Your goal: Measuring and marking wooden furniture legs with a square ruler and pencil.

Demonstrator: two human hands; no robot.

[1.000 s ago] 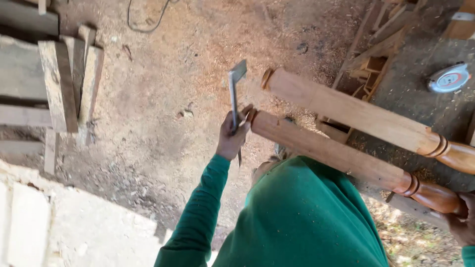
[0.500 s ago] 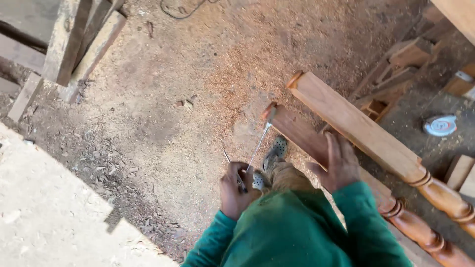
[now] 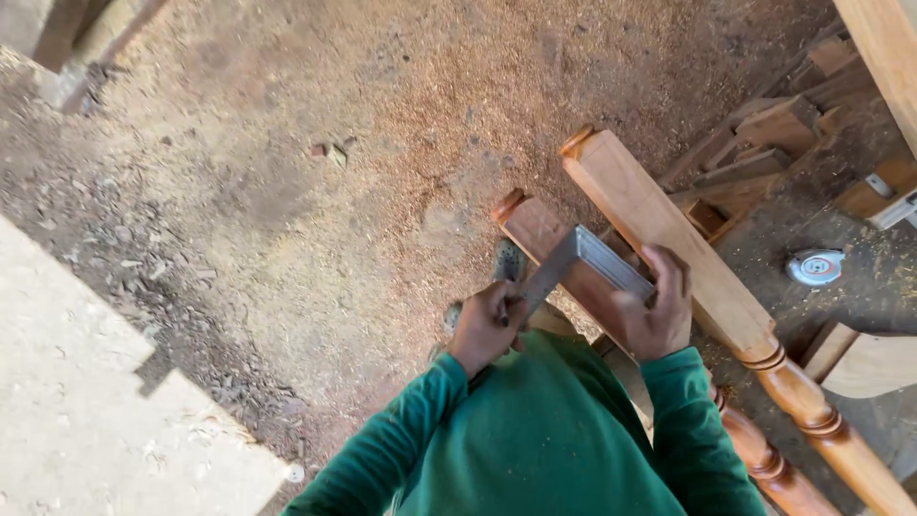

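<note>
- Metal try square [image 3: 583, 260], an L-shaped grey tool, sits just right of the frame's centre, its corner pointing up over the nearer of two turned wooden legs.
- Left hand [image 3: 485, 327] is closed around the lower-left arm of the try square, fingers wrapped on the blade at centre frame.
- Right hand [image 3: 657, 304] presses on the other arm of the square, fingers curled over it and resting against the wood, so both hands hold the same tool.
- Nearer turned leg [image 3: 537, 229], reddish-brown with a square upper section, runs from centre frame down to the lower right, where its rounded, ringed part shows beside the right sleeve.
- Second turned leg [image 3: 659, 227], paler wood, lies just beside and parallel to the first, a little further right, ending in turned rings at the lower right corner.
- Green sleeves [image 3: 535, 449] and the torso fill the bottom middle of the view.
- Sawdust-covered floor [image 3: 315, 172] spreads across the upper left and centre, with a small wood chip lying on it.
- Round tape measure [image 3: 815, 267] lies on the floor at the right edge, well apart from the hands.
- Offcuts of timber [image 3: 783, 124] are piled at the upper right.
- Pale slab [image 3: 86, 401] takes the lower left corner.
</note>
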